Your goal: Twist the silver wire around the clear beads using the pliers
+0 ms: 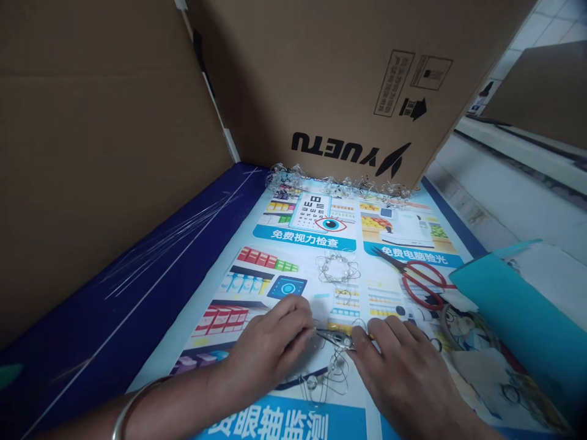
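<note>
My right hand (398,360) is closed around small metal pliers (337,337), whose narrow jaws point left toward my other hand. Just off the tips of the jaws, my left hand (279,336) pinches what looks like a thin wire; its end is hidden by the fingers. A looped wire piece with clear beads (321,379) hangs and lies below the pliers, between both hands. Farther forward, a round wire-and-bead ring (338,267) rests on the printed sheet (339,299).
Red-handled scissors (424,282) lie at right beside a teal box (523,287). Near them are a round roll (468,333) and a plastic bag (509,385). Several wire-and-bead pieces (339,186) line the cardboard wall (321,79). Loose straight wires (169,238) lie at left.
</note>
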`<state>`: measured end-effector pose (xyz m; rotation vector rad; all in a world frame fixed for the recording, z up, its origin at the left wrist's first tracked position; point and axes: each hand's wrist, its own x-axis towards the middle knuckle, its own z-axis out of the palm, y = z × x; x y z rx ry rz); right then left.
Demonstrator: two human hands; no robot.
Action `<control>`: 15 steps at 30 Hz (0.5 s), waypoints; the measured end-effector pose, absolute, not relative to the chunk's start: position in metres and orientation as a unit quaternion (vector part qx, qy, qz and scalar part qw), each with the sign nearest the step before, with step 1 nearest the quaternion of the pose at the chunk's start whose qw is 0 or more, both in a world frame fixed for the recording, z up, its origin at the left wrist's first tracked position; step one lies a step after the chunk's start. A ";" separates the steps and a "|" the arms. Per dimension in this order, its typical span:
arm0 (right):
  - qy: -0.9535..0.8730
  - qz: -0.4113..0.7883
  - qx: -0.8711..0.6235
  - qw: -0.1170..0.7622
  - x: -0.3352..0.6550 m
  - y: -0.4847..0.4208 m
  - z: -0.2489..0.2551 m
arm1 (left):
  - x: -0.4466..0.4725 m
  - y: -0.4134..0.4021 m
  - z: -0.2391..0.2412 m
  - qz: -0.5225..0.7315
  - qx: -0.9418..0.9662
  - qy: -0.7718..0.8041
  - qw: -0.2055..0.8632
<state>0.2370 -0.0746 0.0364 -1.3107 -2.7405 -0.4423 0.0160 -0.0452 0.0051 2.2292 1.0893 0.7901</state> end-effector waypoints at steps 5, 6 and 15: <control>-0.893 -0.155 -0.420 0.036 0.236 -0.076 0.036 | 0.017 -0.046 0.001 0.248 0.826 0.426 0.274; -0.893 -0.157 -0.420 0.037 0.236 -0.077 0.036 | 0.017 -0.046 0.001 0.236 0.826 0.434 0.272; -0.896 -0.157 -0.414 0.037 0.234 -0.077 0.039 | 0.018 -0.048 0.001 0.182 0.826 0.475 0.242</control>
